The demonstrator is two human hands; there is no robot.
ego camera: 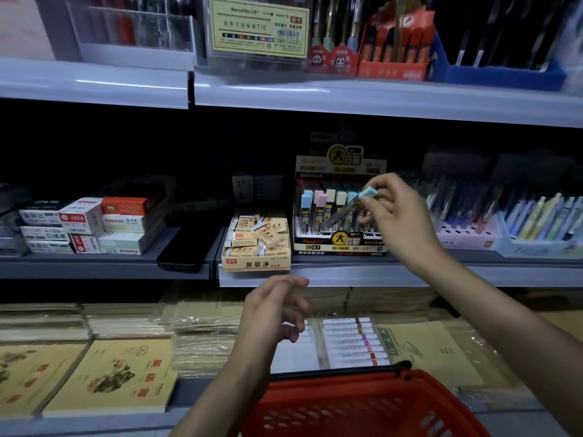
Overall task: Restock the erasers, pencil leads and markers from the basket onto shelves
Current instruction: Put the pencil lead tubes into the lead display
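While we stock leads: our right hand (400, 222), fingers (385, 182) pinching a lead tube (345, 210) over the display box (339, 246).
Left hand (274, 307): relaxed, empty.
Eraser box (255, 264): looks full.
Basket (315, 405): contents unseen.

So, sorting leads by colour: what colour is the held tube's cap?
The cap is light blue, seen in the head view.

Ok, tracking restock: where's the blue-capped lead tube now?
Head view, right of centre: the right hand pinches the lead tube, tilted, in front of the lead display box, right of the eraser box.
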